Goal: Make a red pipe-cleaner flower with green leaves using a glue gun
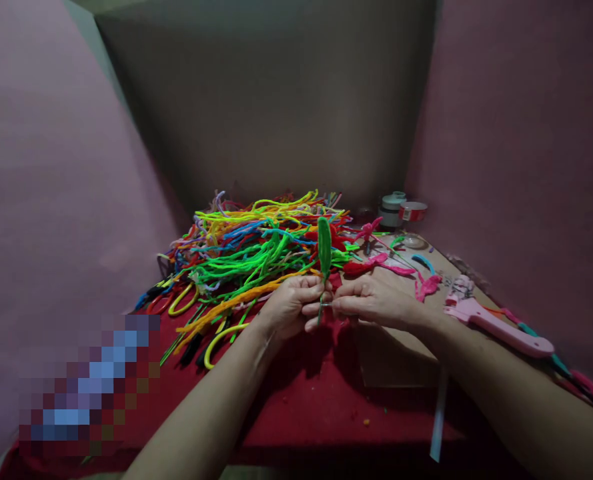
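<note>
Upright in front of me is a green fuzzy pipe-cleaner leaf (325,247) on a thin stem. My left hand (293,303) pinches that stem just below the leaf, its fingers curled. Close against it on the right, my right hand (376,300) has its thumb and fingers pressed together beside the lower stem. A small shiny bit shows between the two hands; what the right fingertips grip is too small to make out. Behind the hands lies a big heap of pipe cleaners (246,260) in green, yellow, orange, blue and red.
Pink pipe-cleaner pieces (427,287) lie on cardboard (396,363) at the right. Beyond my right forearm rests a pink-handled tool (506,328). A tape roll (413,212) and a jar (392,208) stand at the back. Yellow-handled scissors (215,347) and a pale strip (439,420) lie on the red cloth (306,413).
</note>
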Tool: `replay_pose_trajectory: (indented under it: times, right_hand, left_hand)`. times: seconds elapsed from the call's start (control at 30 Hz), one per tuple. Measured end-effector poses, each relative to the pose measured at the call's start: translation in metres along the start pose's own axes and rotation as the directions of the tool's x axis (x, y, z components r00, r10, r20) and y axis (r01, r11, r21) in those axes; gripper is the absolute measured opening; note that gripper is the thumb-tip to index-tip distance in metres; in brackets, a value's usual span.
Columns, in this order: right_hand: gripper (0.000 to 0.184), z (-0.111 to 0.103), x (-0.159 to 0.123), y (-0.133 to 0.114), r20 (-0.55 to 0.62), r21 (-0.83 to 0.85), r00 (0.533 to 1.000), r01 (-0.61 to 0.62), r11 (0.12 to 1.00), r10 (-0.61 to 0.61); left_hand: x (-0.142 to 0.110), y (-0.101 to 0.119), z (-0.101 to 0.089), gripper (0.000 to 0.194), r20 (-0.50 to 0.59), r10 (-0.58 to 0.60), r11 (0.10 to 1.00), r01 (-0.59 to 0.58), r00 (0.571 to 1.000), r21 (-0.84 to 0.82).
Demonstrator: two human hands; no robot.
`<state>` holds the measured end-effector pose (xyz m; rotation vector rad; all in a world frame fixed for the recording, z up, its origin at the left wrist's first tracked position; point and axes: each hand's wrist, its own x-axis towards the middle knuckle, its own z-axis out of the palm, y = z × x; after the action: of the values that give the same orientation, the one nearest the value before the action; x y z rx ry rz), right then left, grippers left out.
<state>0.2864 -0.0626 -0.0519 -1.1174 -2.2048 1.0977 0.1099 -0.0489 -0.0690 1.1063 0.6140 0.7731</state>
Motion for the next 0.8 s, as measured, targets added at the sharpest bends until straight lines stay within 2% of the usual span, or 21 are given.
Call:
replay_pose_trajectory:
  times: [0.1, 0.27, 0.37, 0.47, 0.57, 0.63, 0.73, 0.8]
  right_hand:
    - [0.035, -0.004, -0.002, -0.003, -0.005, -0.111, 1.0, -0.019, 0.994, 0.018]
    - [0.029, -0.008, -0.001, 0.002, -0.046, -0.163, 0.999, -0.011, 0.987, 0.004]
    - [0.031, -0.011, 0.0, 0.008, 0.048, -0.209, 0.999, 0.021, 0.978, -0.011]
    - [0.03, -0.013, -0.002, 0.012, 0.153, -0.179, 0.987, 0.081, 0.98, -0.054]
    - [0.027, -0.012, -0.003, 0.013, 0.197, -0.166, 0.979, 0.093, 0.982, -0.059]
    - [0.025, -0.011, -0.003, 0.013, 0.185, -0.197, 0.981, 0.094, 0.976, -0.057]
    - [0.023, -0.009, -0.002, 0.014, 0.128, -0.268, 0.991, 0.067, 0.961, -0.034]
    - [0.022, -0.01, -0.002, 0.016, 0.125, -0.302, 0.992, 0.051, 0.952, -0.014]
  left_hand:
    - [0.001, -0.002, 0.001, 0.017, 0.006, -0.014, 0.998, 0.014, 1.0, 0.054]
    - [0.006, -0.01, 0.0, 0.022, -0.028, -0.02, 0.985, 0.024, 0.999, 0.17]
    - [0.009, -0.013, 0.003, 0.023, -0.058, -0.019, 0.962, 0.034, 0.998, 0.271]
    - [0.012, -0.016, 0.006, 0.024, -0.088, 0.0, 0.926, 0.033, 0.996, 0.375]
    - [0.015, -0.019, 0.006, 0.026, -0.113, -0.015, 0.883, 0.066, 0.993, 0.465]
    - [0.016, -0.019, 0.006, 0.027, -0.141, -0.037, 0.847, 0.105, 0.989, 0.521]
    - [0.006, -0.009, 0.007, 0.029, -0.226, -0.001, 0.79, 0.139, 0.974, 0.597]
    - [-0.013, 0.004, 0.005, 0.023, -0.272, 0.094, 0.738, 0.117, 0.958, 0.665]
